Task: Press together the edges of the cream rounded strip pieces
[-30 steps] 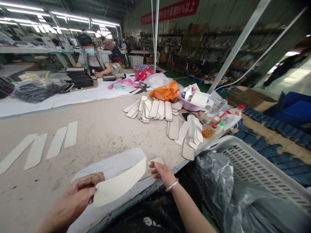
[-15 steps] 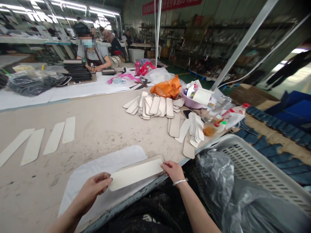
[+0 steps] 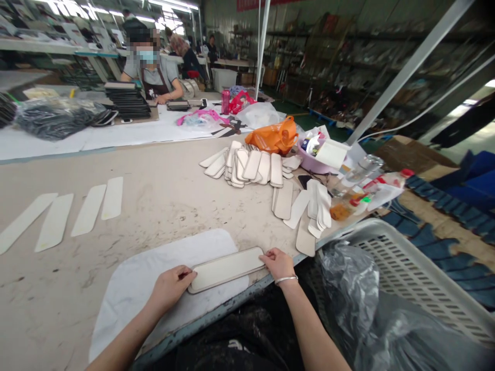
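Note:
A cream rounded strip (image 3: 232, 267) lies over a slightly larger, dark-edged piece of similar shape, whose rim shows around it. My left hand (image 3: 175, 284) pinches the strip's left end between thumb and fingers. At the right end, the fingertips of my right hand (image 3: 280, 264), with a bracelet at the wrist, are closed on the strip's corner. Both pieces rest partly on a white sheet (image 3: 127, 288) at the table's near edge. Whether my fingers also grip the lower piece is hidden.
Several pale strips (image 3: 89, 210) lie spread at the left. A pile of dark-edged pieces (image 3: 253, 166) sits by an orange bag (image 3: 273, 136). Bottles (image 3: 342, 206) and a purple basin (image 3: 315, 164) stand at right, above a grey plastic basket (image 3: 421, 278). Across the table sits a person (image 3: 162, 77).
The cream strip has come down and lined up over the dark-edged piece, where before it was offset toward me. My left hand has moved right and slightly up; the view has shifted a little.

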A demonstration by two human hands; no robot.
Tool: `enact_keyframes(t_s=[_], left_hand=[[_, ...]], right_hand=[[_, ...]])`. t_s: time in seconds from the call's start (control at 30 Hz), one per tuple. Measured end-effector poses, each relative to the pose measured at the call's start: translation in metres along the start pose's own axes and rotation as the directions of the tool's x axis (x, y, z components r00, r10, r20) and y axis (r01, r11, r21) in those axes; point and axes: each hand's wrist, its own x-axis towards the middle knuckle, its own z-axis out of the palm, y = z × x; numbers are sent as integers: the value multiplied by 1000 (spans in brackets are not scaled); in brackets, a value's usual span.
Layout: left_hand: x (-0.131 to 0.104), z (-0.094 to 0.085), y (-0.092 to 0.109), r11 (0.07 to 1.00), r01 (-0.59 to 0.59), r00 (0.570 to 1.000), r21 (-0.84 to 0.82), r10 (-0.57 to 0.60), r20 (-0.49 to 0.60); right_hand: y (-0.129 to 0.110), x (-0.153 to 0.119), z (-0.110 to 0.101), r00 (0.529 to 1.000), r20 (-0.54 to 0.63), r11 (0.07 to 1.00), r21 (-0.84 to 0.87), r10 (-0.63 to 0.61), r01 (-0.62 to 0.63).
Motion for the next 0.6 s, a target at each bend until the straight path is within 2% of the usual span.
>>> enact_keyframes(t_s=[0.2,0.33,0.6], left_hand=[[1,1,2,993,-12,1000,114,15,-24],[2,3,-1,993,1,999,115,3,-35],[2,4,-3,994,-18,1000,105,18,-4]], right_hand=[[-4,-2,-2,999,18,994,-107,-35,37],[-2,0,-2,998,55,992,-122,-38,44],[-9,-5,-4,999,30,994,-103,-32,35]])
